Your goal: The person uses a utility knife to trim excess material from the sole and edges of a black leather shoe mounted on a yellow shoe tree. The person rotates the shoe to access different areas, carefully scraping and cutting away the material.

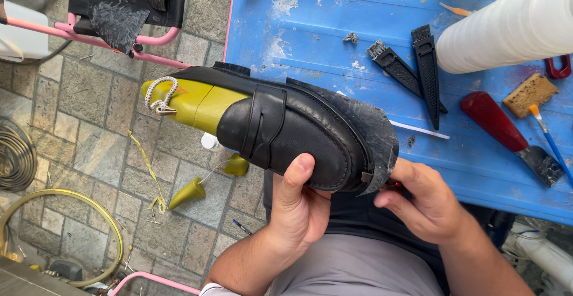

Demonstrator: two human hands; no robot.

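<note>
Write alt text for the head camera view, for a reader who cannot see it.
A person's left hand grips a black loafer on a yellow shoe last, sole edge toward a blue table, while the right hand pinches a small red-tipped tool at the toe. On the table lie two black brushes, a red-handled knife, a sponge and a white roll.

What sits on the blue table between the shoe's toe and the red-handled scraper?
In the head view, a thin white strip lies on the blue table between the shoe toe and the red-handled scraper; the stretch is otherwise bare.
</note>
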